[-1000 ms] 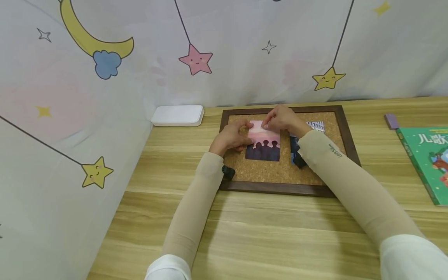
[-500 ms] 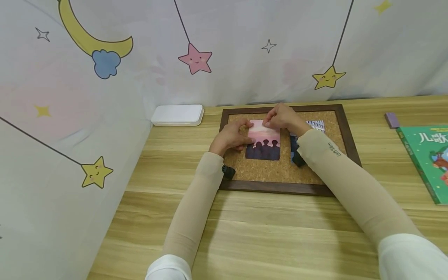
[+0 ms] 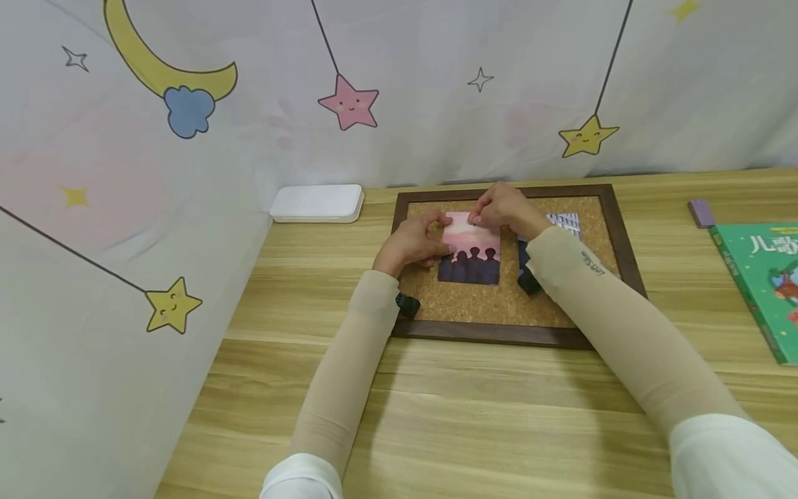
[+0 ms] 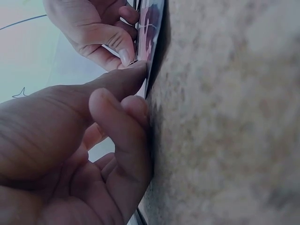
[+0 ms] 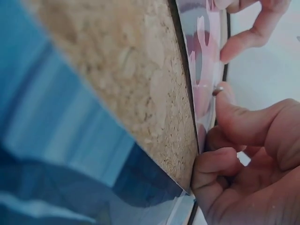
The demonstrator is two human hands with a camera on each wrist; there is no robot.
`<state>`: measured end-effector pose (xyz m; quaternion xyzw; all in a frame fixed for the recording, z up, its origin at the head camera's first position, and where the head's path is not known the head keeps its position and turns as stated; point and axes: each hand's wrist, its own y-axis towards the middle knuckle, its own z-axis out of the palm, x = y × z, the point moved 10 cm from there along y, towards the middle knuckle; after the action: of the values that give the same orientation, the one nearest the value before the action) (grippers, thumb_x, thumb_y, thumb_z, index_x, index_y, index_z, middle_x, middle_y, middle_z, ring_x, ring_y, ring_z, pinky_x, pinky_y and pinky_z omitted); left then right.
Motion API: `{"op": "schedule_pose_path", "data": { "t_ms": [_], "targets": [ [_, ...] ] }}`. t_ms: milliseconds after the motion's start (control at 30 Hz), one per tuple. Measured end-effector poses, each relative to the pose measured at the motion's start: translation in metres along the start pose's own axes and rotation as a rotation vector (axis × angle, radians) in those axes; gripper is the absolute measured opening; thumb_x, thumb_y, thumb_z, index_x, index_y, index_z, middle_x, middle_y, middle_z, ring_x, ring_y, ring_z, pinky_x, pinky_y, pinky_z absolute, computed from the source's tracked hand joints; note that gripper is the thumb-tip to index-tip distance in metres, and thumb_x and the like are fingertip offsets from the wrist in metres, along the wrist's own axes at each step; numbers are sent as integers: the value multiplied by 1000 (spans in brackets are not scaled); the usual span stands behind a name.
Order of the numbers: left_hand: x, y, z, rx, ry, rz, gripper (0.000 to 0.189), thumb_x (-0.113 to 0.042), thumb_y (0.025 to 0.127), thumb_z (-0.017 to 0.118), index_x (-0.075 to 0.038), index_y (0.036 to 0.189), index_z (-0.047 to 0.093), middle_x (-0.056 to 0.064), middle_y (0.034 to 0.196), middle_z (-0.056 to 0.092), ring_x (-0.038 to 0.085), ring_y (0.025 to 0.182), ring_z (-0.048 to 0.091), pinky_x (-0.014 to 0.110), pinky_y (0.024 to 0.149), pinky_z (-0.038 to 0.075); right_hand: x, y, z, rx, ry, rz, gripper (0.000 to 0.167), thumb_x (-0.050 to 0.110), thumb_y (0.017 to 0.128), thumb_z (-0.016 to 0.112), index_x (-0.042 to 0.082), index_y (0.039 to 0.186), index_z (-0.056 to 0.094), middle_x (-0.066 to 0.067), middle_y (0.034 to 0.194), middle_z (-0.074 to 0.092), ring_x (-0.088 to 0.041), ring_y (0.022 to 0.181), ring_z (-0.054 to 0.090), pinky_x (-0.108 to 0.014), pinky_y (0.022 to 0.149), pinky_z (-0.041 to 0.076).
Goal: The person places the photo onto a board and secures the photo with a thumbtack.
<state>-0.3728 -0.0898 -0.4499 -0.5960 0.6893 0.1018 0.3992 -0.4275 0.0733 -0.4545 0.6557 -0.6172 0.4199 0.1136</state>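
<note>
A framed corkboard [image 3: 461, 308] lies on the wooden table. On it is a pink sunset picture card [image 3: 470, 267] with dark silhouettes of people. My left hand [image 3: 411, 242] rests at the card's left side, index finger and thumb spread and pressing on its edge. Near the card's top, my right hand [image 3: 505, 211] pinches a small thumbtack [image 5: 218, 90] between thumb and fingers, its metal showing at the thumb tip. Beside this card lies a blue picture card [image 5: 70, 122], partly hidden under my right wrist in the head view.
A white case [image 3: 316, 204] lies at the back left against the curtain [image 3: 430, 83]. To the right of the board are a small purple block [image 3: 701, 213] and a green book [image 3: 757, 277]. A dark wooden frame [image 3: 499, 334] edges the corkboard.
Both hands keep nearly the same places on the card. The fingers of my right hand shift only slightly at its top; the view tilts a little.
</note>
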Motion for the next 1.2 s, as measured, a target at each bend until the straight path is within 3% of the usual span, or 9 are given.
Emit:
{"op": "schedule_pose_path", "data": {
  "t_ms": [233, 733, 1000, 1200],
  "targets": [
    [0, 0, 0, -5, -9, -5, 51, -23, 97, 83, -21, 142, 62, -1, 66, 56, 10, 52, 58, 23, 59, 51, -2, 4, 0, 19, 14, 10, 10, 13, 97, 76, 4, 100, 80, 3, 75, 56, -12, 60, 39, -27, 55, 32],
    [0, -2, 0, -7, -23, -11, 52, -23, 97, 83, -22, 144, 61, -1, 66, 56, 10, 53, 58, 24, 59, 52, -1, 1, 0, 42, 28, 51, 13, 14, 99, 73, 4, 106, 78, -1, 91, 58, -15, 68, 45, -28, 59, 37],
    [1, -1, 0, 0, -19, -16, 52, -23, 97, 83, -21, 144, 61, -1, 67, 55, 10, 52, 58, 23, 60, 51, 2, -1, 0, 45, 95, 20, 15, 13, 97, 75, 3, 109, 74, 2, 87, 58, -16, 74, 47, -30, 64, 38],
    [-1, 0, 1, 9, 5, -9, 51, -24, 97, 82, -20, 143, 61, -1, 67, 56, 10, 52, 58, 24, 59, 51, 0, -2, 0, 52, 88, 53, 16, 15, 98, 74, 5, 112, 74, -3, 100, 59, -18, 79, 49, -30, 65, 39]
  ]
}}
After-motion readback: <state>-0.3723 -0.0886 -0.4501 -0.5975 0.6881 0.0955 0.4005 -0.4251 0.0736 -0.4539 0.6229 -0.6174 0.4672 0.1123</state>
